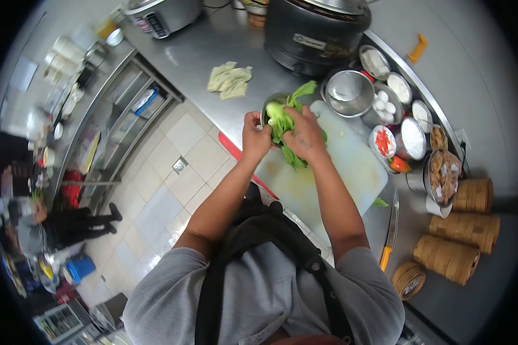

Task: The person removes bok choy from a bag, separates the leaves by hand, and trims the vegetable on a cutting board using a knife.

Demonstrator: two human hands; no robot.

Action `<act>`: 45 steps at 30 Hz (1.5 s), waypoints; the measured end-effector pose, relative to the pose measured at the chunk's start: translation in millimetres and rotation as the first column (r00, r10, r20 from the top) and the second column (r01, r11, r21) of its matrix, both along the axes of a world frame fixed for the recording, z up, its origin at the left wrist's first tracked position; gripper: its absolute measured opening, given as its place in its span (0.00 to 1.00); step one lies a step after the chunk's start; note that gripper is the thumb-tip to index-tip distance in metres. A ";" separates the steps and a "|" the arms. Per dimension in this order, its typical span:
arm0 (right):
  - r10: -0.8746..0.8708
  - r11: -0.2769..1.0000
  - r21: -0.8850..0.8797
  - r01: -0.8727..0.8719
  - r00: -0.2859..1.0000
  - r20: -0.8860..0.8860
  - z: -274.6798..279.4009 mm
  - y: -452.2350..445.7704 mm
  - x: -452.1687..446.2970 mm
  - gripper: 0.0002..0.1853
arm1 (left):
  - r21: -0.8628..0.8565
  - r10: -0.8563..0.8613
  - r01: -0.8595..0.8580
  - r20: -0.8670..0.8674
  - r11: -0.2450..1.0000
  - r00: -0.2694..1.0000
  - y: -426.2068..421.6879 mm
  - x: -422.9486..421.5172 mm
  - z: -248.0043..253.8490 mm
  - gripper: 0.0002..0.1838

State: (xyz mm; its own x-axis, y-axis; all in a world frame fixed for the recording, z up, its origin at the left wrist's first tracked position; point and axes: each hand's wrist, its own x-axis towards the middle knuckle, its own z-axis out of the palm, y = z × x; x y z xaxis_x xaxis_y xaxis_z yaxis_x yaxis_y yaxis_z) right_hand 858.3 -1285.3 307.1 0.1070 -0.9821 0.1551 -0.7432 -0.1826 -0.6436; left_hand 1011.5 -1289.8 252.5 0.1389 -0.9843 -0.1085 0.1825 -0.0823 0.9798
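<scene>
Over the near-left part of a pale cutting board (pixel 351 167), both hands are close together. My left hand (pixel 256 137) grips the side of a small metal bowl (pixel 266 106), of which only part of the rim shows. My right hand (pixel 305 135) is closed on leafy bok choy (pixel 279 118) at the bowl's mouth. Green leaves stick up past the right hand and hang down below it over the board. The fingertips of the right hand are partly hidden by the leaves.
A crumpled cloth (pixel 230 79) lies on the steel counter. Beyond stands a black soup warmer (pixel 316 34). Several ingredient bowls, including eggs (pixel 384 106), line the wall. A knife (pixel 391 230) lies right of the board near bamboo steamers (pixel 446 259). Another person (pixel 57 230) stands far left.
</scene>
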 end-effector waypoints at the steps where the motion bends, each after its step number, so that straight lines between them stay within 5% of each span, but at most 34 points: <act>1: 0.096 0.994 0.058 -0.091 0.992 -0.085 -5.0 6.6 9.8 0.36 | 0.024 0.042 -0.042 -0.011 0.999 0.999 6.4 5.3 0.2 0.17; 5: 0.326 0.924 0.197 -0.328 0.944 0.048 21.4 16.1 18.3 0.37 | 0.077 0.167 -0.160 -0.090 0.984 0.982 30.8 33.1 -14.5 0.18; 6: 0.343 0.924 0.114 -0.364 0.923 0.173 16.8 15.5 20.4 0.37 | 0.078 0.175 -0.166 -0.131 0.983 0.976 32.4 43.3 -19.2 0.18; 9: 0.010 0.937 0.334 -0.106 0.961 0.276 34.0 10.6 46.1 0.39 | 0.151 0.209 -0.181 -0.199 0.972 0.957 43.7 62.6 -19.2 0.16; 13: 0.132 0.991 0.019 -0.131 0.978 -0.161 17.9 3.8 81.5 0.33 | 0.206 0.281 -0.228 -0.283 0.952 0.917 49.2 93.6 -24.1 0.13; 16: 0.208 0.971 0.146 -0.191 0.971 -0.115 41.1 -2.7 132.8 0.32 | 0.205 0.323 -0.266 -0.331 0.942 0.887 56.8 143.6 -16.1 0.14; 19: 0.273 0.958 -0.034 -0.286 0.939 -0.211 55.6 -4.6 219.4 0.33 | 0.196 0.388 -0.336 -0.393 0.921 0.834 74.9 219.3 7.9 0.15; 20: 0.275 0.917 -0.240 -0.318 0.941 -0.196 55.2 -4.5 255.7 0.33 | 0.197 0.413 -0.363 -0.413 0.911 0.812 82.6 245.3 15.1 0.15; 25: 0.686 0.545 -0.376 -0.749 0.656 -0.313 72.9 37.2 463.3 0.25 | 0.068 0.579 -0.609 -0.407 0.790 0.706 132.9 389.0 22.3 0.14; 26: 0.751 0.448 -0.381 -0.808 0.572 -0.330 58.4 41.3 495.1 0.25 | 0.035 0.667 -0.666 -0.036 0.745 0.744 150.1 416.4 22.2 0.15; 29: 0.931 0.216 -0.295 -0.931 0.287 -0.224 53.5 72.3 607.3 0.23 | 0.011 0.856 -0.860 0.083 0.511 0.510 177.8 495.2 -25.9 0.20; 30: 0.964 0.176 -0.274 -0.945 0.222 -0.146 64.8 93.6 636.3 0.22 | 0.233 0.780 -0.754 -0.321 0.614 0.537 225.8 512.7 41.2 0.21; 31: 0.991 0.120 -0.260 -0.958 0.133 -0.032 71.4 112.6 666.0 0.21 | 0.213 0.833 -0.826 -0.336 0.521 0.439 255.0 532.7 52.6 0.21; 32: 0.997 0.068 -0.210 -0.975 0.075 -0.023 76.8 127.9 685.8 0.21 | 0.185 0.857 -0.870 -0.354 0.456 0.374 272.4 546.5 55.3 0.21; 36: 0.734 -0.413 -0.081 -0.907 -0.279 -0.619 75.2 211.8 755.8 0.28 | 0.140 0.933 -0.986 -0.359 0.087 0.032 342.2 591.6 20.6 0.20; 39: 0.682 -0.583 -0.061 -0.810 -0.447 -0.579 45.8 266.3 805.2 0.26 | 0.171 0.933 -0.976 -0.311 -0.135 -0.183 394.8 618.2 -8.1 0.20; 45: 0.677 -0.666 -0.011 -0.746 -0.598 -0.429 12.5 332.8 905.4 0.23 | 0.280 0.854 -0.928 -0.392 -0.244 -0.343 461.3 683.8 -30.1 0.20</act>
State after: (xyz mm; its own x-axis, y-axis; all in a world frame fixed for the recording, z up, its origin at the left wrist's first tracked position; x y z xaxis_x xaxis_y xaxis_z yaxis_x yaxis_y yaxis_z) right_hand 1763.7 -952.5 319.7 0.6227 0.7753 0.1051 0.7697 -0.5829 -0.2605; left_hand 1695.3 -828.5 222.4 0.8507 0.3089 -0.4254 0.1546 0.6264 0.7640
